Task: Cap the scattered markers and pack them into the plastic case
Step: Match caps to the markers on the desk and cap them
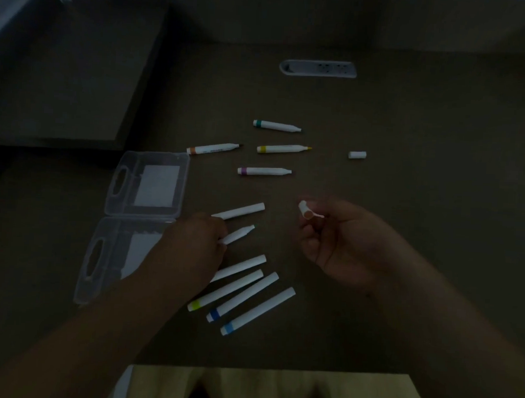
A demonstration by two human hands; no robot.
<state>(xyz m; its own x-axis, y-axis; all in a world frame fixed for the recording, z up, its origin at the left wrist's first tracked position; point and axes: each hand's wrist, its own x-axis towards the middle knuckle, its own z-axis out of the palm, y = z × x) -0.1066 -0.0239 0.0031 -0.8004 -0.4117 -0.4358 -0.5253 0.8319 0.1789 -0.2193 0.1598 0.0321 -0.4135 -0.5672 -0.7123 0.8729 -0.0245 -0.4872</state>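
Observation:
My left hand (190, 249) grips the back end of an uncapped white marker (238, 233) whose tip points up and right. My right hand (340, 241) pinches a white cap (305, 211) at its fingertips, apart from the marker's tip. A clear plastic case (140, 217) lies open flat to the left. Several capped markers (245, 297) lie in a row below my left hand, and another capped marker (242, 210) lies just above it. Several uncapped markers (269, 148) lie farther back. One loose cap (357, 155) sits at the right.
The dark table (408, 130) has a grey socket panel (318, 69) set in its far side. The table's front edge runs near the bottom of the view, with a pale floor (271, 388) below it. The scene is dim.

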